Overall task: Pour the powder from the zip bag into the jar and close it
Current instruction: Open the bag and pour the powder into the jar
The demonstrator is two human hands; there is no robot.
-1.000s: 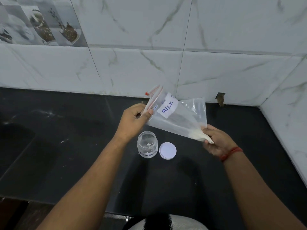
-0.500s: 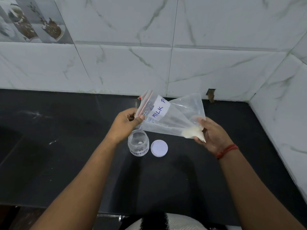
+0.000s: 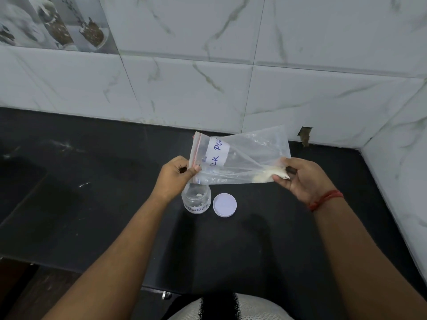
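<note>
A clear zip bag (image 3: 247, 155) with a white label and a red zip strip hangs almost level above the black counter. My left hand (image 3: 176, 175) pinches its zip end, just over the jar. My right hand (image 3: 298, 179) grips the bag's bottom corner, where the white powder (image 3: 265, 176) is bunched. The small clear jar (image 3: 196, 200) stands uncapped under the bag's mouth, with a few white specks inside. Its round white lid (image 3: 224, 205) lies flat on the counter to the jar's right.
The black counter (image 3: 115, 204) runs back to a white marble-tiled wall (image 3: 208, 88), which turns a corner at the right. A dark sink basin (image 3: 13, 181) lies at the far left. The counter's front edge is close to my body.
The bag has tipped from a slant toward level: my right hand has lifted the powder end, and my left hand has brought the zip end down close over the jar.
</note>
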